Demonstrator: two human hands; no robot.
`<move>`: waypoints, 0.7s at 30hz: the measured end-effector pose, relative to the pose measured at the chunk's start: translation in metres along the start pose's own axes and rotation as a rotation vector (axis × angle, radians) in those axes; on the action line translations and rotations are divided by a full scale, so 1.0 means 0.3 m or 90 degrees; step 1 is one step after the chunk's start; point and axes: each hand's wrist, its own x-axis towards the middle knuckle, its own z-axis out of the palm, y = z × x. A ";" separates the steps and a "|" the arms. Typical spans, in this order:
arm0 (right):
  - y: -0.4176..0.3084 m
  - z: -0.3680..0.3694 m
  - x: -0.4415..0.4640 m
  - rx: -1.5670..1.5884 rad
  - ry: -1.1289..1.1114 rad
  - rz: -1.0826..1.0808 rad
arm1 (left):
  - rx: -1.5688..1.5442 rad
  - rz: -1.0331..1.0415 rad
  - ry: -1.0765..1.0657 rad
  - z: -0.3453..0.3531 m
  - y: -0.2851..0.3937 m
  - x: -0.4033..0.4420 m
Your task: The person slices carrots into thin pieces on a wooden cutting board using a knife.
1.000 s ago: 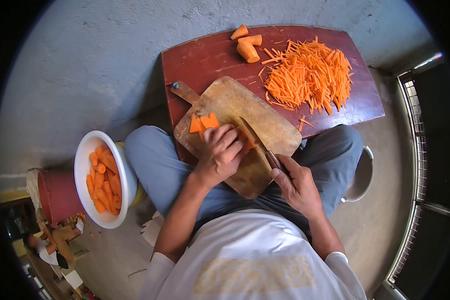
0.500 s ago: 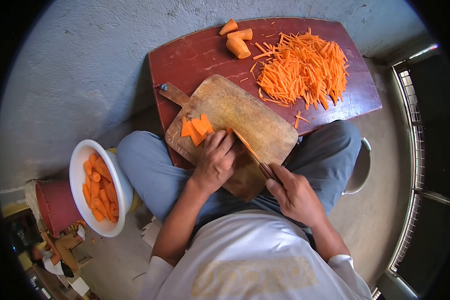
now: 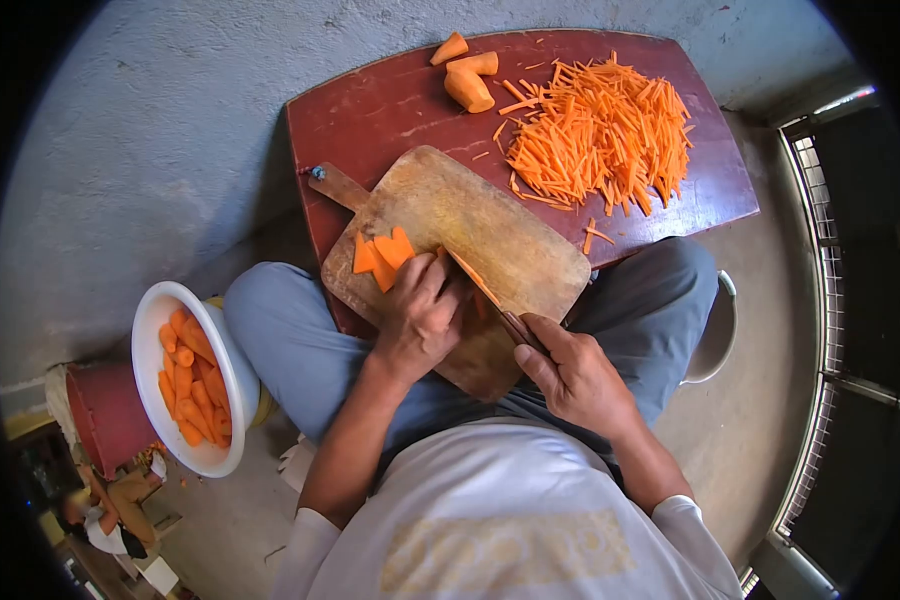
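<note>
A wooden cutting board (image 3: 510,245) lies tilted across my lap and the red table's edge. My left hand (image 3: 422,318), fingers curled, presses a carrot piece on the board, mostly hidden under the fingers. Flat carrot slices (image 3: 382,258) lie just beyond its fingertips. My right hand (image 3: 575,375) grips the handle of a knife (image 3: 477,284), whose blade is beside the left fingers, with orange carrot along it. Farther off, a large heap of carrot shreds (image 3: 605,135) and a few peeled carrot chunks (image 3: 467,88) rest on the table.
The red table (image 3: 370,115) stands against a blue wall. At the left is a white basin (image 3: 238,440) of peeled carrots, with a red bucket (image 3: 110,410) behind it. Another person (image 3: 120,510) is at the lower left. A metal pot (image 3: 718,335) sits beyond my right knee.
The view has shifted, so the table and board appear farther left. The knife has moved against the carrot by my left fingers, and the slices beyond them have spread slightly.
</note>
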 end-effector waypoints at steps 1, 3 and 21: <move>-0.005 0.004 0.001 -0.008 0.006 -0.011 | -0.004 -0.003 -0.009 -0.007 0.000 0.000; -0.025 -0.008 -0.025 -0.019 -0.010 -0.004 | 0.012 0.008 -0.002 -0.003 -0.005 -0.007; 0.005 0.034 0.110 -0.070 -0.003 -0.063 | -0.040 0.011 0.025 0.007 -0.006 -0.015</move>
